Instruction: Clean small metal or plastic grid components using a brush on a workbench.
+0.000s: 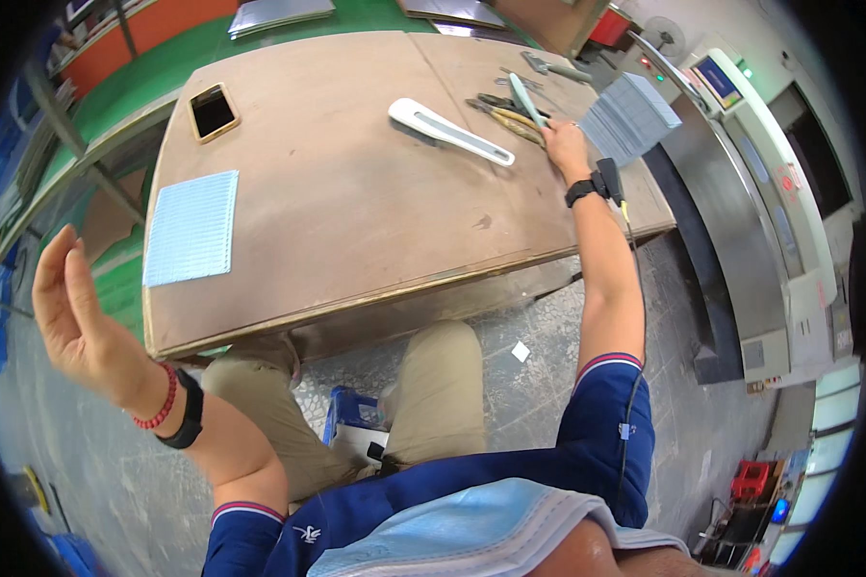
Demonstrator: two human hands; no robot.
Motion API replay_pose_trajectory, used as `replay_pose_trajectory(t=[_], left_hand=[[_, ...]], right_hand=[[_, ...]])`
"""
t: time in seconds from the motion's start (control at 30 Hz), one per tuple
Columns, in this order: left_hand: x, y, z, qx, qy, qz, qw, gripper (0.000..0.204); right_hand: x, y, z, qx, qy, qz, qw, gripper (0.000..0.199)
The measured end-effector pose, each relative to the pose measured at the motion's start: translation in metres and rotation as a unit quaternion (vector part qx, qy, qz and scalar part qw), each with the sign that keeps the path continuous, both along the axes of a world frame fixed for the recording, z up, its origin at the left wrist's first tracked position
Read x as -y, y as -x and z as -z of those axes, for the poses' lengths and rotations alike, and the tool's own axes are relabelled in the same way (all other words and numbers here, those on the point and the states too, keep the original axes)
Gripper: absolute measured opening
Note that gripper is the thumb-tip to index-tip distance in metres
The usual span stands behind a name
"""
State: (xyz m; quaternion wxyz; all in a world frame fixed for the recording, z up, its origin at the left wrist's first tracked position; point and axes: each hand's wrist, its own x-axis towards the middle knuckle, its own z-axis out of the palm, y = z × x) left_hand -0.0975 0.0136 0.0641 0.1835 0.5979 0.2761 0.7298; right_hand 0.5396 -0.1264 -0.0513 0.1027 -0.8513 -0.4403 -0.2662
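Over the right part of the brown worktable (337, 192), my right hand (566, 149) is closed on the lower end of a slim pale green tool with a long handle (523, 96); its exact kind is unclear. Beside its fingers lie pliers with worn yellow handles (512, 118). Left of these rests a long white plastic handle with a grey inlay (452, 132). My left hand (85, 322) is raised off the table's left edge, fingers stretched upward, thumb near the index finger, with nothing visible in it. A light blue ribbed sheet (192, 228) lies nearest to it.
A phone (213, 112) lies at the far left of the table. A stack of pale blue ribbed pieces (630, 117) stands right of my right hand, with a hammer-like tool (556, 67) behind. A large grey-white machine (760, 183) stands at the right. A black cable (635, 288) runs along my right arm.
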Motion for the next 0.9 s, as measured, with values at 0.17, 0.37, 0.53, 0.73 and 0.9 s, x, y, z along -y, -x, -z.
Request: replay_pose_trajectory(t=[0.17, 0.37, 0.53, 0.73, 0.9], left_hand=[[-0.007, 0.008, 0.004, -0.024, 0.009, -0.012, 1.0, 0.021], [-0.006, -0.003, 0.006, -0.034, 0.009, -0.026, 0.999, 0.021], [-0.006, -0.01, 0.006, -0.073, 0.009, -0.025, 0.997, 0.023], [-0.01, -0.017, 0.01, -0.081, 0.01, -0.017, 0.997, 0.024], [-0.01, -0.024, 0.009, -0.096, 0.006, -0.026, 0.995, 0.024]], right_hand=[[0.03, -0.03, -0.033, -0.01, -0.184, 0.04, 0.982, 0.04], [0.099, -0.083, -0.094, 0.004, -0.347, 0.256, 0.902, 0.051], [0.116, -0.113, -0.122, -0.081, -0.289, 0.307, 0.903, 0.061], [0.12, -0.131, -0.138, -0.151, -0.269, 0.329, 0.893, 0.063], [0.128, -0.146, -0.135, -0.309, -0.446, 0.245, 0.804, 0.038]])
